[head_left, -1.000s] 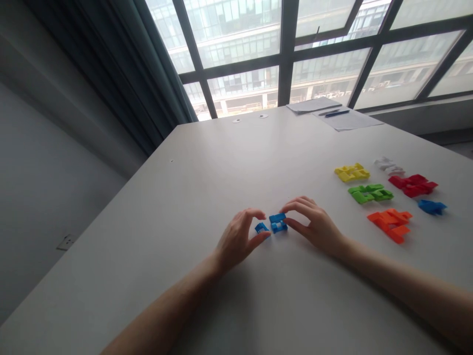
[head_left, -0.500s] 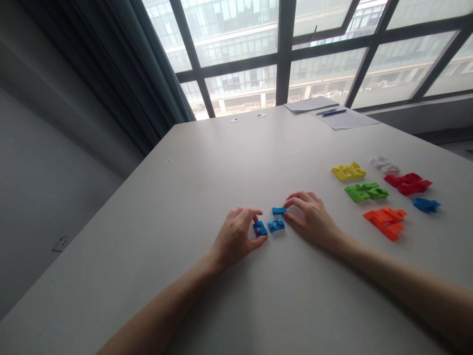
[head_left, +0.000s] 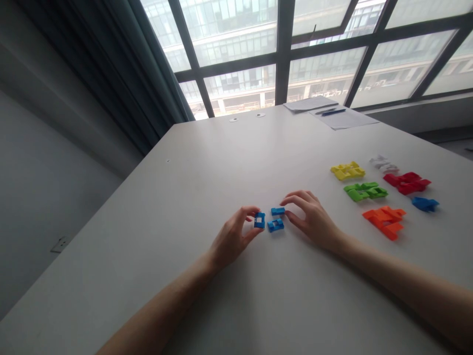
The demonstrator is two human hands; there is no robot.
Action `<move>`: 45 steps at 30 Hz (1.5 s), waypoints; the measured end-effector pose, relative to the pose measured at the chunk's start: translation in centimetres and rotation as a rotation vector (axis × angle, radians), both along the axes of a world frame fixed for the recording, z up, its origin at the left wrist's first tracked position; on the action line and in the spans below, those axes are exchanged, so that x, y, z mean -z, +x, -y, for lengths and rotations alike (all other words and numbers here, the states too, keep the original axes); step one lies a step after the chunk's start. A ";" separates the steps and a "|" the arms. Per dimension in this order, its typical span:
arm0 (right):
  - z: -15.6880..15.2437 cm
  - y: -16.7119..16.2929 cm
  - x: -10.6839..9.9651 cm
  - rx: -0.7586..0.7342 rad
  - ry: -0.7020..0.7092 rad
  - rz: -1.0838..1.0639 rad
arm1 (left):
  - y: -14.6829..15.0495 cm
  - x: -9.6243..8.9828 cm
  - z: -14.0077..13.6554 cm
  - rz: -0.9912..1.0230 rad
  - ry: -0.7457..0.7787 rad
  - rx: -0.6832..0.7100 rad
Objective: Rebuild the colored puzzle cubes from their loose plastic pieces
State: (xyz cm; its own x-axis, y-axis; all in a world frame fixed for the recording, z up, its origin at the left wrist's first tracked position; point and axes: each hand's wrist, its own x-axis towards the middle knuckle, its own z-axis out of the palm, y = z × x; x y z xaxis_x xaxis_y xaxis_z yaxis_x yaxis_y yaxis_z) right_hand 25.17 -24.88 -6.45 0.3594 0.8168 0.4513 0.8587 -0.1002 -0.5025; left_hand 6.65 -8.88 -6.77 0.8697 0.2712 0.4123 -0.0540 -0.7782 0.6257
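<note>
Between the thumb and fingers of my left hand (head_left: 232, 237) is a small blue plastic piece (head_left: 262, 220) with a square opening, tilted up on its edge. To its right on the table lie two more blue pieces: a notched one (head_left: 275, 227) nearer me, and a narrow one (head_left: 278, 211) just beyond it. My right hand (head_left: 310, 217) rests beside the narrow piece, thumb and index finger spread apart near its right end. Whether a fingertip touches that piece I cannot tell.
On the right of the white table (head_left: 207, 162) lie yellow pieces (head_left: 347, 171), green pieces (head_left: 365, 192), orange pieces (head_left: 385, 220), red pieces (head_left: 406, 183), white pieces (head_left: 383, 163) and another blue piece (head_left: 424, 204). Papers (head_left: 310, 104) and a pen (head_left: 333, 112) lie by the window.
My left hand has turned its blue piece up, so the square opening now faces me. The right hand's fingers have parted slightly from the narrow blue piece.
</note>
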 end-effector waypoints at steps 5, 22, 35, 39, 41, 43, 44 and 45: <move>0.2 -0.5 -0.6 -0.137 0.113 0.013 | 0.1 -0.3 0.1 -0.010 -0.110 0.041; 0.4 -1.3 -0.7 -0.208 0.103 0.077 | 0.1 -1.4 0.6 0.056 -0.272 0.082; 0.5 -1.7 -1.1 -0.295 0.079 0.056 | 0.0 -2.2 0.8 0.065 -0.158 0.250; 0.5 -1.6 -0.8 -0.295 0.084 0.056 | 0.2 -2.2 0.6 0.076 -0.156 0.244; 0.4 -1.6 -0.7 -0.294 0.072 0.063 | 0.2 -2.1 0.6 0.063 -0.174 0.252; 0.4 -1.6 -0.7 -0.285 0.052 0.065 | 0.3 -1.9 0.6 0.047 -0.186 0.249; 0.4 -1.6 -0.7 -0.280 0.042 0.065 | 0.3 -1.8 0.6 0.036 -0.195 0.238; 0.3 -1.6 -0.7 -0.274 0.036 0.065 | 0.3 -1.7 0.6 0.023 -0.210 0.219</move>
